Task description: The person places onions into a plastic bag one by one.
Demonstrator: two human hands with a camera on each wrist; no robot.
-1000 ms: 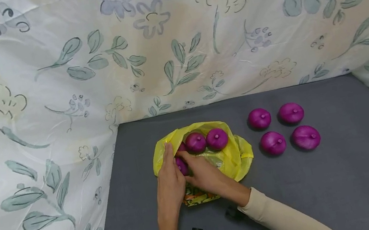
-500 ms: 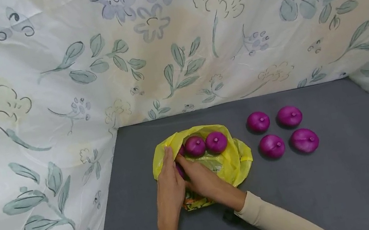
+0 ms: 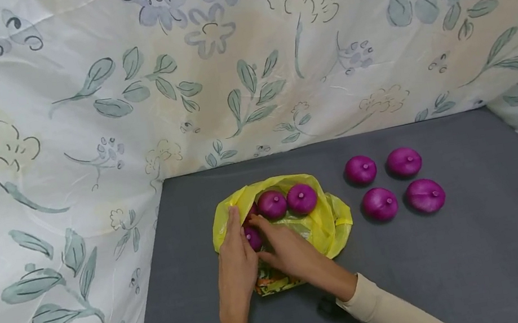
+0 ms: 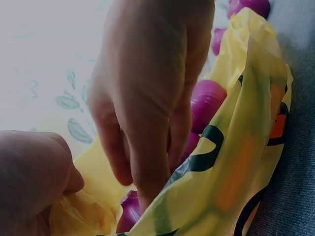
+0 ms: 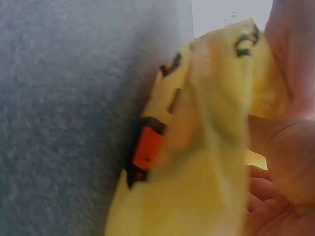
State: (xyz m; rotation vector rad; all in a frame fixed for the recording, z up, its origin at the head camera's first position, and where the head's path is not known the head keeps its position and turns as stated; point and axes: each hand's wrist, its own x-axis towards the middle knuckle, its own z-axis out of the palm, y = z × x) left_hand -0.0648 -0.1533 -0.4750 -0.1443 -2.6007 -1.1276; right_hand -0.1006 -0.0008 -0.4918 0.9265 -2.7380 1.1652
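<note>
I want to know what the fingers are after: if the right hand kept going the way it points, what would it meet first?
Probably the purple onion just ahead of the right hand, inside the yellow bag.

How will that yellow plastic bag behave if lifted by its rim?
The yellow bag is thin, crumpled film, so it would probably sag and fold. The purple onions inside look round and smooth, so they would likely roll together at the bottom.

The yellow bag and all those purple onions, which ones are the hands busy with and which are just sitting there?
Busy with:
yellow bag, held by the left hand
onions in the bag, the right hand reaching for one

Just sitting there:
four onions on the table
flowered cloth behind
</note>
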